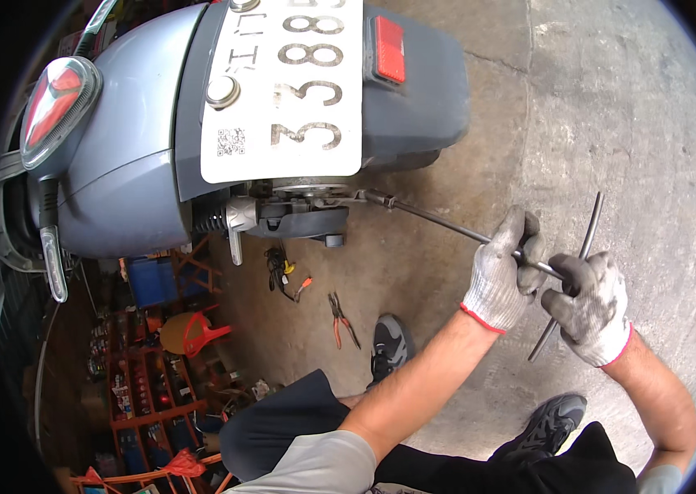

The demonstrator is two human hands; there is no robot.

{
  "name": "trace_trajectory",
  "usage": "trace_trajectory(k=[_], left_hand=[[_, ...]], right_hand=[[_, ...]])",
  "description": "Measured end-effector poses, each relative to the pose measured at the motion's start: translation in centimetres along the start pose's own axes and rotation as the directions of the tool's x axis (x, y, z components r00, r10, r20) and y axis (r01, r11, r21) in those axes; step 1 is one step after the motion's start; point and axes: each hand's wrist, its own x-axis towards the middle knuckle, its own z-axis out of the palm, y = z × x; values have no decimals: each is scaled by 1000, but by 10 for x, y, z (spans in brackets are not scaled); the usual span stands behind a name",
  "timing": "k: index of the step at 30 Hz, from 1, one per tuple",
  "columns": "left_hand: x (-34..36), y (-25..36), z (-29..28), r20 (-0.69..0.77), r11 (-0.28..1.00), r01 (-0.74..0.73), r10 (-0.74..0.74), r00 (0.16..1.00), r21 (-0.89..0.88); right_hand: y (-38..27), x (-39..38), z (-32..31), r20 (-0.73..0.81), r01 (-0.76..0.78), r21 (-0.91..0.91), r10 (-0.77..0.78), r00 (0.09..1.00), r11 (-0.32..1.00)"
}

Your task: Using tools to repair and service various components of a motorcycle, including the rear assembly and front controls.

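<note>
My left hand (503, 272), in a grey-coated knit glove, wraps round the long steel shaft (439, 222) of a T-handle wrench. The shaft's far end has a socket joint (379, 198) at metal parts (307, 191) low on the rear of a grey scooter (117, 148), below its white plate (224, 165). My right hand (591, 309), also gloved, grips the wrench where the shaft meets the crossbar (591, 222), whose two ends stick out above and below that hand. The exact junction is hidden by its fingers.
Orange-handled pliers (337, 325) and a black cable bundle (275, 272) lie on the concrete floor (628, 123). Orange parts racks (138, 387), a blue bin (149, 280) and a red-framed stool (200, 333) stand at lower left. My feet (389, 346) are below.
</note>
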Motion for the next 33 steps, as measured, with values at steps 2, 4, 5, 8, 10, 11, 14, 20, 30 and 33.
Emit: trace_trajectory(k=[2,4,5,8,10,11,14,20,30,33], left_hand=[[5,7,6,-26,1000,26,-26,999,-13],[6,14,13,-6,997,1,-2,1000,-73],[6,15,12,36,994,6,-2,999,-111],[5,15,9,65,994,5,2,998,-106],[7,7,1,77,994,17,-8,997,-108],[6,5,1,70,994,13,-6,998,-106],[12,9,3,93,996,-6,15,996,-88],[13,15,13,81,984,4,11,997,-177],[9,5,2,-3,998,21,-21,1000,-63],[9,-3,-4,1,997,23,-23,1000,-73]], right_hand=[[-1,11,-3,-173,-94,156,121,978,983],[6,-1,5,-436,-162,175,224,872,971],[2,-5,3,-325,-369,532,587,742,762],[15,1,-11,447,-330,895,600,664,-301],[20,18,-22,572,-479,819,405,713,-315],[17,25,-21,469,-506,862,451,759,-46],[17,26,-22,187,-71,-140,97,978,988],[9,3,-6,-446,-224,190,288,847,956],[2,12,4,-3,-435,582,537,844,687],[12,-2,6,-22,-58,12,58,998,998]])
